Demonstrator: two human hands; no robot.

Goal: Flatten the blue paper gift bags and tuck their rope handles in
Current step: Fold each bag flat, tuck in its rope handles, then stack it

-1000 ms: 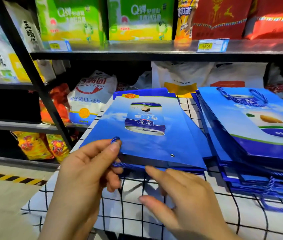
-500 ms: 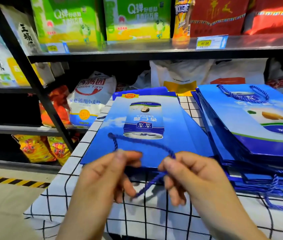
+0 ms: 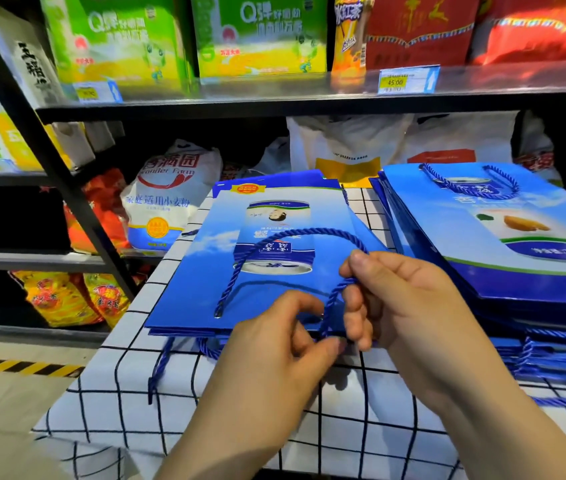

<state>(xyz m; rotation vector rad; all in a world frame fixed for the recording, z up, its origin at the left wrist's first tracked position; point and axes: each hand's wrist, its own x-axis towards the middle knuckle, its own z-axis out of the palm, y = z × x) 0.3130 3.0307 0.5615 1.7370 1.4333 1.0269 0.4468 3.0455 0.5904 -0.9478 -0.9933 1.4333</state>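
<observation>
A flat blue gift bag (image 3: 201,271) lies on top of a small pile on the checked tablecloth (image 3: 111,386). Its blue rope handle (image 3: 295,232) loops up over the printed can picture. My right hand (image 3: 409,303) pinches the right end of that rope near the bag's front edge. My left hand (image 3: 274,344) is beside it, fingers curled at the bag's front edge where the rope enters; whether it holds the rope I cannot tell. A second rope handle (image 3: 162,365) hangs below the pile's front edge.
A taller stack of blue gift bags (image 3: 517,244) lies to the right, rope handles dangling at its front. Dark metal shelves (image 3: 274,102) with boxes and a flour sack (image 3: 167,199) stand behind and left. The table's left edge drops to the floor (image 3: 7,410).
The rope handle has been lifted from the bag's front edge up over its face. My right hand rose and now pinches the rope's right end; my left hand shifted right to the bag's edge.
</observation>
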